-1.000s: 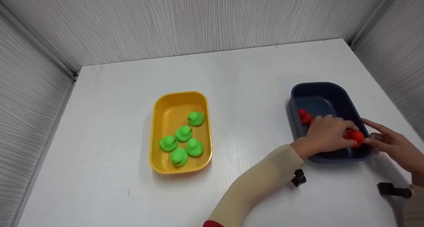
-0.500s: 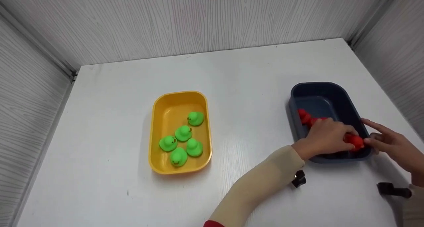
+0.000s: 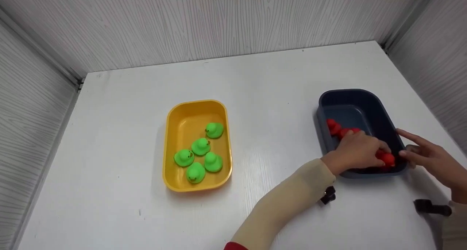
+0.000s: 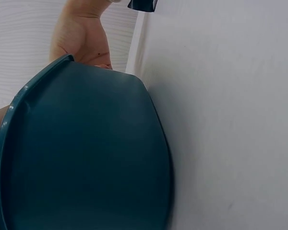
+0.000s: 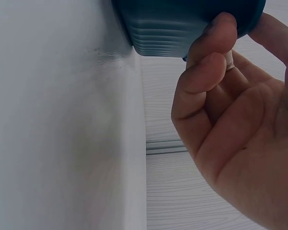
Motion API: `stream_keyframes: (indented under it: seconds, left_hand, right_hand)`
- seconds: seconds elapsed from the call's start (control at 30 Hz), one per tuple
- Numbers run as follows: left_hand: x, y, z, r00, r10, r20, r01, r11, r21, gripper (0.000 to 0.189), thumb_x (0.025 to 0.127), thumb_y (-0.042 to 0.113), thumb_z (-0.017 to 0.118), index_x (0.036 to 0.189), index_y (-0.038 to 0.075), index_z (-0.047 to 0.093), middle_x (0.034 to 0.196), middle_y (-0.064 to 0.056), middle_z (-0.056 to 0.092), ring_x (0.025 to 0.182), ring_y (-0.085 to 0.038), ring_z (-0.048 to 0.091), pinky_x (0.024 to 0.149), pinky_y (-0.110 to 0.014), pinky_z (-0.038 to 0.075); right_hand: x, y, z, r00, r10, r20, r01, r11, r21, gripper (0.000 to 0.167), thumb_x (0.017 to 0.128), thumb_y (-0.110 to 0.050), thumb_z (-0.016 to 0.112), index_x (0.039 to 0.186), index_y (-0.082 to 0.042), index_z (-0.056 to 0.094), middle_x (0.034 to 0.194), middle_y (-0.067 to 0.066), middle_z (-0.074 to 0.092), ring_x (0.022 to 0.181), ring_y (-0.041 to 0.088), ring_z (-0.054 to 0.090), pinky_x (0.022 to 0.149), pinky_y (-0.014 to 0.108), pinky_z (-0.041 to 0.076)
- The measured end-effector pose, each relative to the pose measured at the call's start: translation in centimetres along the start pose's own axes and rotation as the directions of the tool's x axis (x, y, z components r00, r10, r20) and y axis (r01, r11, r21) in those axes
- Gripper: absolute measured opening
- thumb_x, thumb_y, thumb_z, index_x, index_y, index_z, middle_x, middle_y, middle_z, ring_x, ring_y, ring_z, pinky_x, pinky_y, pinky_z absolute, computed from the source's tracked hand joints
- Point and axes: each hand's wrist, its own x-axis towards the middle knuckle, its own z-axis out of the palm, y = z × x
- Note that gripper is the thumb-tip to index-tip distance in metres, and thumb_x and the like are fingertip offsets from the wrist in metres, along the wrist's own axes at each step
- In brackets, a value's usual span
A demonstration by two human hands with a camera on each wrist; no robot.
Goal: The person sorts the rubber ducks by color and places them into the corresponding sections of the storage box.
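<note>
A dark blue plastic tray stands at the right of the table. My left hand reaches down inside it and grips a red toy duck near the front right corner. Other red toy ducks lie along the tray's left side, partly covered by that hand. On the right side wall, my right hand grips the rim; in the right wrist view its curled fingers sit against the outer wall. The left wrist view shows mostly the tray's outside wall, which hides the left fingers.
A yellow tray with several green toy ducks stands left of centre. White wood-grain panels close off the back and both sides. Black wrist straps or mounts show under the forearms.
My left hand has lowered the red duck slightly, drawing it left and away from the right-hand wall. More red shows beyond its knuckles. The right hand keeps its place on the rim.
</note>
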Motion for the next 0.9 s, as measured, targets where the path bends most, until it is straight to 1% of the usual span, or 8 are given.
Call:
stream_keyframes:
  seconds: [0.17, 0.27, 0.33, 0.4, 0.53, 0.6, 0.73, 0.9]
  left_hand:
    - [-0.1, -0.1, -0.1, 1.0, -0.002, 0.024, 0.002, 1.0, -0.012, 0.039, 0.089, 0.049, 0.063, 0.126, 0.054, 0.054, 0.115, 0.03, 0.06, 0.104, 0.003, 0.045, 0.085, -0.019, 0.03]
    - [-0.1, -0.3, -0.3, 0.999, 0.001, 0.036, 0.0, 1.0, -0.016, 0.042, 0.09, 0.048, 0.063, 0.129, 0.056, 0.05, 0.118, 0.029, 0.059, 0.106, 0.002, 0.044, 0.085, -0.02, 0.03]
    - [-0.1, -0.3, -0.3, 0.999, 0.005, 0.033, -0.005, 1.0, -0.013, 0.043, 0.09, 0.047, 0.062, 0.13, 0.057, 0.048, 0.116, 0.028, 0.059, 0.105, 0.001, 0.044, 0.083, -0.02, 0.03]
    - [-0.1, -0.4, -0.4, 1.0, 0.01, 0.017, -0.01, 1.0, -0.015, 0.043, 0.091, 0.047, 0.062, 0.13, 0.057, 0.048, 0.109, 0.026, 0.061, 0.103, 0.001, 0.044, 0.082, -0.02, 0.03]
    - [-0.1, -0.7, -0.5, 0.998, 0.031, -0.047, -0.032, 0.999, -0.022, 0.041, 0.09, 0.048, 0.062, 0.129, 0.054, 0.051, 0.091, 0.022, 0.062, 0.092, 0.003, 0.046, 0.076, -0.019, 0.031]
    - [-0.1, -0.8, -0.5, 0.996, 0.045, -0.074, -0.048, 0.998, -0.032, 0.04, 0.09, 0.049, 0.062, 0.128, 0.052, 0.054, 0.086, 0.022, 0.061, 0.087, 0.003, 0.047, 0.073, -0.018, 0.032]
    - [-0.2, -1.0, -0.4, 0.993, 0.063, -0.096, -0.07, 0.995, -0.072, 0.039, 0.089, 0.049, 0.063, 0.127, 0.049, 0.057, 0.086, 0.022, 0.061, 0.084, 0.006, 0.048, 0.071, -0.017, 0.032]
    - [-0.4, -1.2, -0.4, 0.988, 0.079, -0.132, -0.092, 0.991, -0.093, 0.037, 0.089, 0.05, 0.063, 0.126, 0.046, 0.059, 0.09, 0.022, 0.06, 0.084, 0.007, 0.047, 0.069, -0.015, 0.031]
  right_hand:
    - [0.0, 0.0, 0.0, 1.0, 0.028, 0.002, -0.027, 0.999, -0.02, 0.062, 0.099, -0.013, 0.052, 0.153, -0.026, 0.026, 0.068, -0.006, 0.05, 0.061, 0.015, 0.051, 0.064, 0.019, 0.036]
    - [0.1, 0.0, -0.1, 1.0, 0.021, 0.004, -0.021, 1.0, -0.018, 0.062, 0.099, -0.013, 0.052, 0.154, -0.025, 0.025, 0.067, -0.005, 0.05, 0.06, 0.015, 0.05, 0.064, 0.019, 0.035]
    - [0.1, 0.0, 0.0, 1.0, 0.006, 0.004, -0.006, 1.0, -0.014, 0.062, 0.099, -0.011, 0.052, 0.154, -0.024, 0.026, 0.066, -0.005, 0.05, 0.06, 0.015, 0.05, 0.063, 0.02, 0.035]
    - [0.2, 0.0, 0.0, 1.0, -0.008, 0.004, 0.009, 1.0, -0.013, 0.062, 0.099, -0.01, 0.052, 0.154, -0.024, 0.026, 0.066, -0.006, 0.05, 0.06, 0.015, 0.049, 0.063, 0.02, 0.035]
    - [0.2, 0.1, -0.1, 1.0, -0.029, 0.005, 0.029, 1.0, -0.011, 0.062, 0.099, -0.009, 0.052, 0.154, -0.023, 0.026, 0.067, -0.007, 0.051, 0.06, 0.015, 0.049, 0.062, 0.02, 0.037]
    - [0.2, 0.2, -0.1, 0.999, -0.031, 0.007, 0.031, 0.999, -0.012, 0.062, 0.099, -0.009, 0.052, 0.154, -0.023, 0.026, 0.068, -0.007, 0.051, 0.06, 0.014, 0.049, 0.062, 0.021, 0.038]
    - [0.2, 0.3, 0.0, 1.0, -0.02, 0.013, 0.021, 1.0, -0.024, 0.062, 0.099, -0.01, 0.052, 0.154, -0.023, 0.026, 0.069, -0.006, 0.051, 0.06, 0.014, 0.049, 0.061, 0.022, 0.037]
    - [0.2, 0.5, 0.0, 1.0, -0.003, 0.011, 0.003, 0.999, -0.04, 0.062, 0.099, -0.011, 0.052, 0.154, -0.024, 0.025, 0.068, -0.005, 0.05, 0.061, 0.014, 0.049, 0.061, 0.021, 0.036]
